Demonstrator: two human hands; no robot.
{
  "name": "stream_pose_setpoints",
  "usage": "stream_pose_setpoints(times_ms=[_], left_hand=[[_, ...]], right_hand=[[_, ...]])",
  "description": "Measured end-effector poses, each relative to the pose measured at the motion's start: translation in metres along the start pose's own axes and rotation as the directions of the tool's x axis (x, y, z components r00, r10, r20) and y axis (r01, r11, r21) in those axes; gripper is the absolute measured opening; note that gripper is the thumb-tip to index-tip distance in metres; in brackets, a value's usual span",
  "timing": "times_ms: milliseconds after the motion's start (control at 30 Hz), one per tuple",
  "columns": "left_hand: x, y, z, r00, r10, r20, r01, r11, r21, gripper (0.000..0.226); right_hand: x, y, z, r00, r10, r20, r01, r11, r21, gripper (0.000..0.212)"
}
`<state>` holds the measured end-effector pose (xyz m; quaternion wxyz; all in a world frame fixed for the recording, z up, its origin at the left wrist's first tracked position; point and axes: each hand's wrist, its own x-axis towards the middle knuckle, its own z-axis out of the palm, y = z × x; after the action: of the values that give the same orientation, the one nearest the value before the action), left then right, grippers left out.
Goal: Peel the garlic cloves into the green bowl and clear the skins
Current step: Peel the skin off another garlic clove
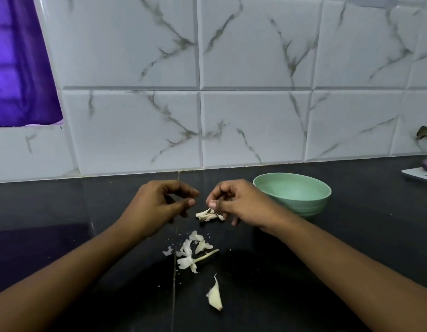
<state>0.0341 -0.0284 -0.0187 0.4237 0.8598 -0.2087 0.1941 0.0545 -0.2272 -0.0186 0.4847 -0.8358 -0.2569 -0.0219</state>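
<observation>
Roughly partway through, judging by the counter. Pinching thumb hard against forefinger with the right hand (234, 203), the other fingers curling in close and hiding whatever sits inside, so not telling whether a clove, a scrap of skin or nothing at all is being held. Hovering the left hand (165, 202) just across from that pinch, loosely curled, thumb and forefinger narrowly apart, gripping nothing that shows.

Working directly over a small heap of skins (208, 215), lying just under the right thumb on the black counter (339, 248). Leaving a larger scatter of skins (187, 250), with a thin stem (207, 255) among them, nearer the body than the pinch. Leaving also, further back toward the body and well apart from both hands, one garlic clove (214, 295) wearing its skin and lying untouched.

Waiting just beyond the right knuckles, on the outer side of the grip: the green bowl (291, 195), upright, showing no clove in the part of its inside that is visible.

Judging the peeling as begun but far from finished: needing at least that one clove stripped and dropped into the bowl, and needing both lots of skins cleared off the counter.
</observation>
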Motion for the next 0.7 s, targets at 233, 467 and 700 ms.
stream_pose_setpoints(times_ms=[233, 467, 700], left_hand=[[-0.002, 0.002, -0.008, 0.929, 0.173, 0.327, -0.256, 0.939, 0.231, 0.011], [-0.005, 0.003, -0.015, 0.899, 0.215, 0.381, -0.337, 0.895, 0.291, 0.038], [-0.009, 0.006, -0.014, 0.894, 0.243, 0.376, -0.345, 0.909, 0.233, 0.032]], right_hand=[[-0.015, -0.019, -0.023, 0.941, -0.063, 0.334, 0.159, 0.95, -0.269, 0.013], [-0.033, -0.036, -0.012, 0.723, -0.118, 0.68, 0.298, 0.942, -0.154, 0.033], [-0.049, -0.029, 0.005, 0.688, -0.072, 0.722, 0.327, 0.919, -0.22, 0.026]])
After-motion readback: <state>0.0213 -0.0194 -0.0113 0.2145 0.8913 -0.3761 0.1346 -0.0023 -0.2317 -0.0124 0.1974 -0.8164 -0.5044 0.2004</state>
